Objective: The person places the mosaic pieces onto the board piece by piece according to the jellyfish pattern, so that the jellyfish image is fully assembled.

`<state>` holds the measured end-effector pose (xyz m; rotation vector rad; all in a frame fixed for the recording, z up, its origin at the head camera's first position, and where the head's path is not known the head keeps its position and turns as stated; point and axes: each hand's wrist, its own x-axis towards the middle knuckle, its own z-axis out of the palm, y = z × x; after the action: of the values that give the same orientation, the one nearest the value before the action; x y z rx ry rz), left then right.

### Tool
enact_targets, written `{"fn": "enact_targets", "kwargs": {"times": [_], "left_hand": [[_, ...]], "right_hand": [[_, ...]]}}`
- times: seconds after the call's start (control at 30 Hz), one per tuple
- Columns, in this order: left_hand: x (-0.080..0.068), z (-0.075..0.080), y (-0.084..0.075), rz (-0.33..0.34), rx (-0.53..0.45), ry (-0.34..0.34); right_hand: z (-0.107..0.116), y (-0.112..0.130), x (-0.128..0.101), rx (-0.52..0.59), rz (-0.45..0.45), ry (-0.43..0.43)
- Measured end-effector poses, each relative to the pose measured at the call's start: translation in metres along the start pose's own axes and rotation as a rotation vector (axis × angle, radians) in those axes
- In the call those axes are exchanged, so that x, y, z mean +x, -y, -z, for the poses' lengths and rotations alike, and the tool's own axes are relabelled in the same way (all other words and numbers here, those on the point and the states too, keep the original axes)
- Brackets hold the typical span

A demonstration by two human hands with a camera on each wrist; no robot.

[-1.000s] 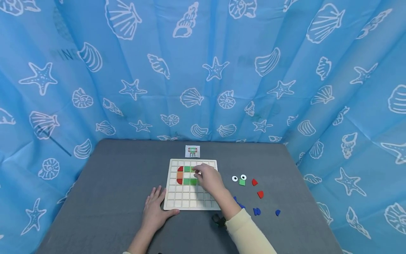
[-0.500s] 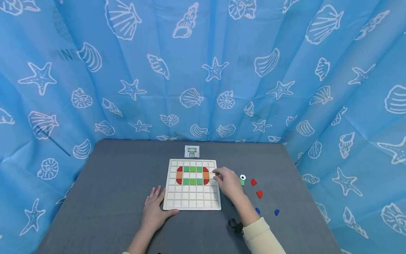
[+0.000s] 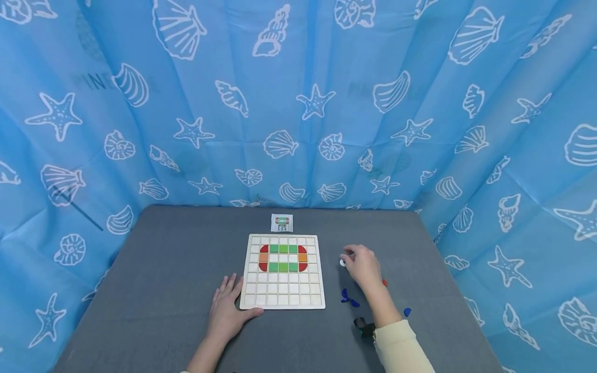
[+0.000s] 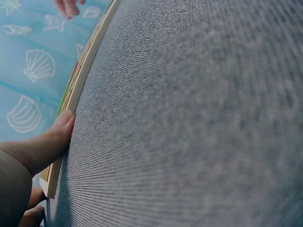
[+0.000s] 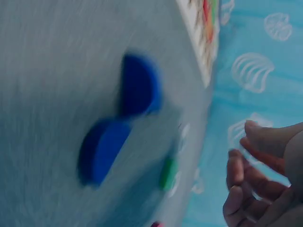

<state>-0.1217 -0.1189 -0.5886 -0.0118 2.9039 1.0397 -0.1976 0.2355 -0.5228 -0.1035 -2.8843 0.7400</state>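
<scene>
A wooden grid board (image 3: 283, 299) lies on the grey table, with red, orange and green (image 3: 283, 248) pieces forming a ring in its cells. At its near left corner rests my left hand (image 3: 226, 313), fingers spread along the side and thumb (image 4: 64, 123) touching the front edge. Right of the board, my right hand (image 3: 364, 265) hovers over a white ring-like disc (image 3: 342, 262), partly covered by the fingers. In the right wrist view, thumb and fingers are bent loosely and apart, with nothing between them. A green piece (image 5: 168, 174) lies on the table beyond.
Blue half-round pieces (image 5: 102, 151) lie nearer, below the right hand, and another blue piece (image 3: 407, 312) is farther right. A red piece (image 3: 384, 282) shows beside the right wrist. Behind the board sits a small picture card (image 3: 282, 223). A blue shell-patterned curtain (image 3: 298, 103) hangs behind the table.
My right hand has left the board's upper cells and moved right to the loose pieces. The ring's right side, earlier covered by that hand, now shows. The left hand has stayed put.
</scene>
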Motion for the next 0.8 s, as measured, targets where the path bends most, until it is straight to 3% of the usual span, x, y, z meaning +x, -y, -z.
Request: {"fn": "enact_targets", "kwargs": {"times": [0.2,0.43,0.8], "left_hand": [[0.0,-0.001,0.001,0.001,0.004,-0.004],[0.0,-0.001,-0.001,-0.002,0.002,-0.012],[0.001,0.0,-0.003,0.014,0.0,-0.008]], "right_hand": [[-0.003,-0.028,0.015,-0.072,-0.063,0.049],[-0.008,-0.032,0.024,-0.144,-0.113,0.16],[-0.002,-0.035,0.022,-0.15,-0.146,0.158]]}}
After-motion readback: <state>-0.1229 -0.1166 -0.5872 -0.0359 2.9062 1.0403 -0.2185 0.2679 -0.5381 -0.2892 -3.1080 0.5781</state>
